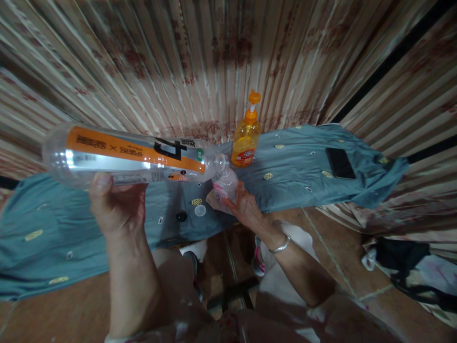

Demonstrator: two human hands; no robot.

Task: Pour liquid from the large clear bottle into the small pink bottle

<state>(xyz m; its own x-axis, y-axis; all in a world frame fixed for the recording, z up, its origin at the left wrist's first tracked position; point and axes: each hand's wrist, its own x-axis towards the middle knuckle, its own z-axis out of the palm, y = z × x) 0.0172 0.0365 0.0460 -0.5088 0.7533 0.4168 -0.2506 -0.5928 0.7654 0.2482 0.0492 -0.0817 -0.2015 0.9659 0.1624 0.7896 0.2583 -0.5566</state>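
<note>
My left hand (pixel 116 202) is wrapped round a large clear plastic bottle (pixel 139 157) with a silver and orange label, tipped on its side. Its mouth points right and meets the mouth of a small clear bottle (pixel 225 183). My right hand (pixel 246 205) grips that small bottle low on its body, over a pale cloth or pad (pixel 214 201). Whether liquid runs between the two mouths I cannot tell. A clear round cap (pixel 200 210) and a small black cap (pixel 181 216) lie on the cloth-covered table in front.
An orange pump bottle (pixel 246 143) stands behind the small bottle. On the right of the blue-green tablecloth (pixel 296 166) lies a black phone (pixel 340 163). Pleated curtains (pixel 214 62) hang behind. Dark and pale bundled items (pixel 410 262) rest on the floor at right.
</note>
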